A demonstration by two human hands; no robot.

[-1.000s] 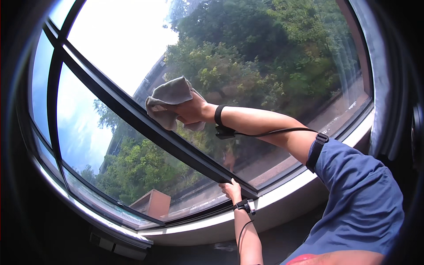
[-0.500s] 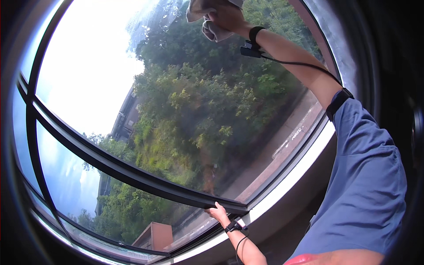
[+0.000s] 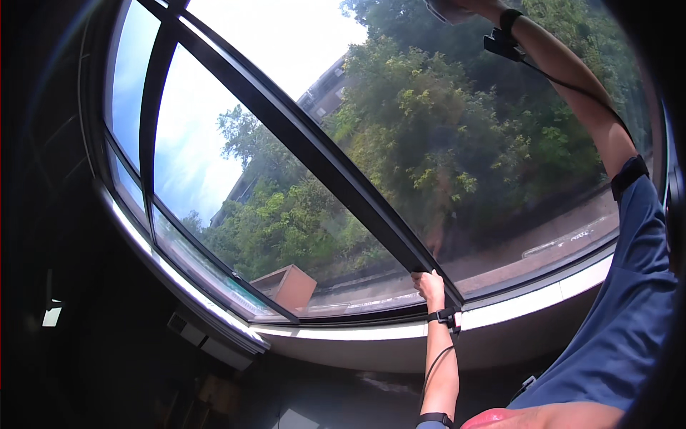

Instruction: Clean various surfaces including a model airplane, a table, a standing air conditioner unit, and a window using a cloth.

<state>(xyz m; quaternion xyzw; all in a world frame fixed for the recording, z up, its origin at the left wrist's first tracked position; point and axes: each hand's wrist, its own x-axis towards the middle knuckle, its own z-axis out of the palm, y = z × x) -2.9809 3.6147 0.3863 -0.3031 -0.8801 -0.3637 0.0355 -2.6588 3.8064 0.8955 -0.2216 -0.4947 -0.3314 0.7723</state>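
My left hand (image 3: 430, 286) is closed around the dark window frame bar (image 3: 343, 193) close to its lower end, just above the sill. Up at the top edge of the view, my right hand (image 3: 483, 6) holds a grey cloth (image 3: 451, 10) against or close to the large window pane (image 3: 443, 143). The picture's edge cuts off part of that hand and the cloth, so whether the cloth touches the glass I cannot tell. Both wrists wear black straps, and the right one carries a small black device (image 3: 503, 44) with a cable.
A white window sill (image 3: 536, 297) curves along below the panes. Another, narrower pane (image 3: 236, 193) lies left of the bar. Trees, a paved strip and a brownish box-like block (image 3: 294, 287) show through the glass. At the lower left is a dark room with a pale boxy unit (image 3: 214, 343).
My view has swung left and down, so the window appears further right and higher. The left hand keeps its hold on the bar. The cloth and right hand now sit partly outside the picture.
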